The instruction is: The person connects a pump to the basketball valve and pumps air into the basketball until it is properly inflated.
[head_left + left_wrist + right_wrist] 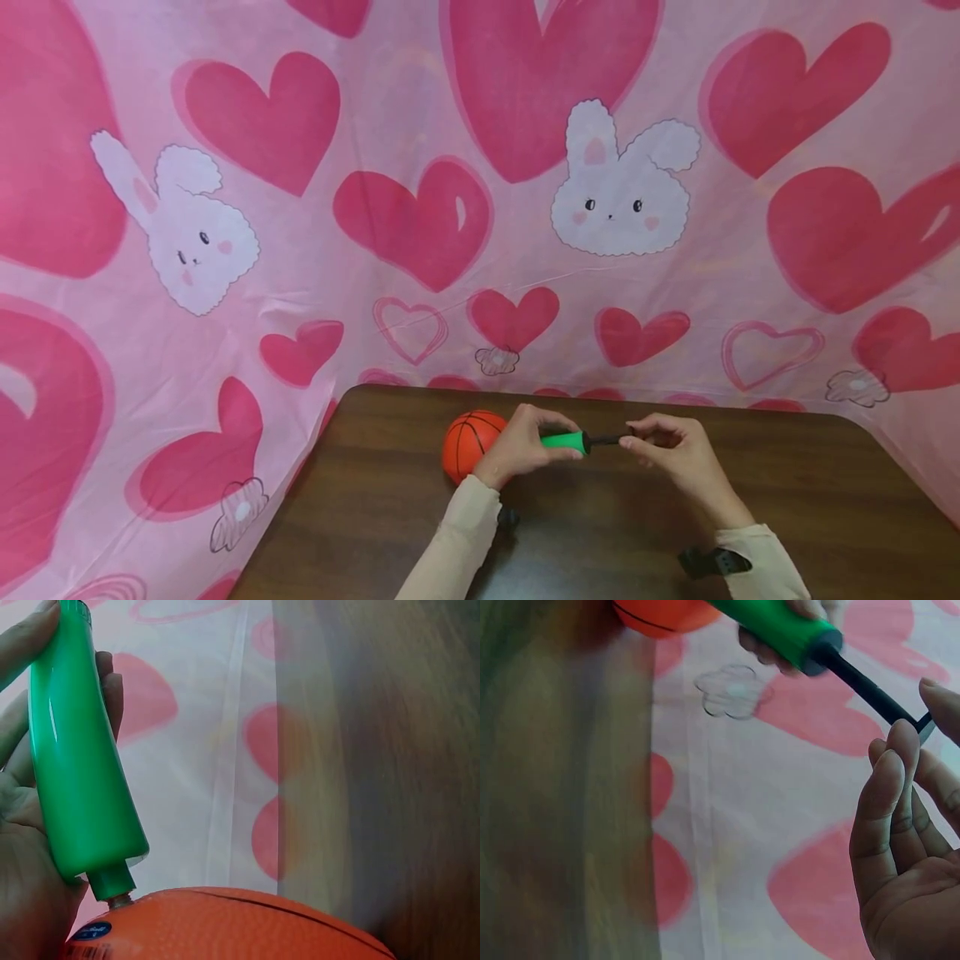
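A small orange basketball point(467, 443) with black lines sits on the table beside my left hand point(519, 443). That hand grips the green barrel of a ball pump point(84, 761), with fingers and thumb on opposite sides. In the left wrist view, the pump's thin needle point(118, 900) meets the top of the ball, near a blue label. A black rod point(866, 688) extends from the barrel's other end. My right hand point(678, 450) holds the black handle point(928, 729) at the rod's end between thumb and fingers. The pump lies roughly level across the head view.
The dark wooden table point(600, 533) has rounded far corners. Behind and left of it hangs a pink cloth point(525, 267) with hearts and rabbit faces. Dark straps sit at both wrists, near the cream sleeves point(450, 542).
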